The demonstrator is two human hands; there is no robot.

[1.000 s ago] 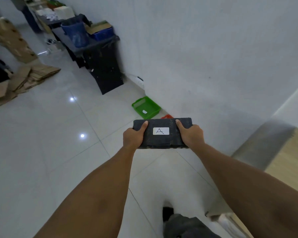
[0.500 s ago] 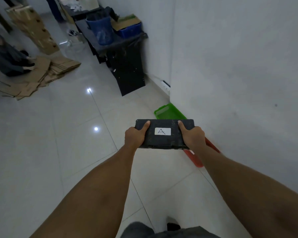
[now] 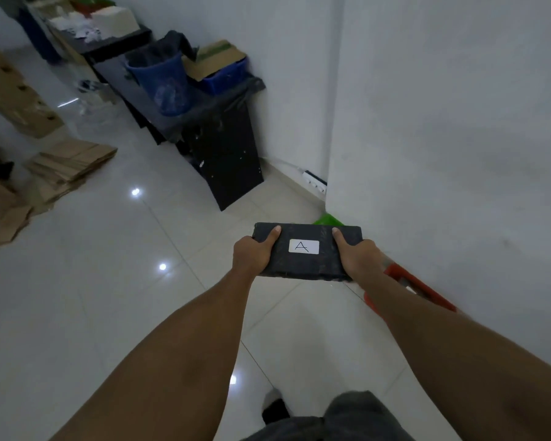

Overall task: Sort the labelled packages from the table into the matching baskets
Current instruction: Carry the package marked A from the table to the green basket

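Note:
I hold a flat black package (image 3: 306,264) with a white label marked "A" out in front of me, level above the tiled floor. My left hand (image 3: 252,256) grips its left end and my right hand (image 3: 357,257) grips its right end, thumbs on top. A red basket (image 3: 420,289) lies on the floor against the white wall, just right of the package and partly hidden by my right forearm. Only a corner of a green basket (image 3: 328,220) peeks out behind the package's far edge.
A black table (image 3: 223,154) with a blue bin (image 3: 169,87) and a blue crate stands ahead along the wall. Flattened cardboard (image 3: 67,167) is stacked on the floor at the left. A white power strip (image 3: 314,181) lies by the wall corner.
I have walked closer to the wall; the green basket has slid almost fully behind the package and the red basket now sits near my right arm. My grip is unchanged.

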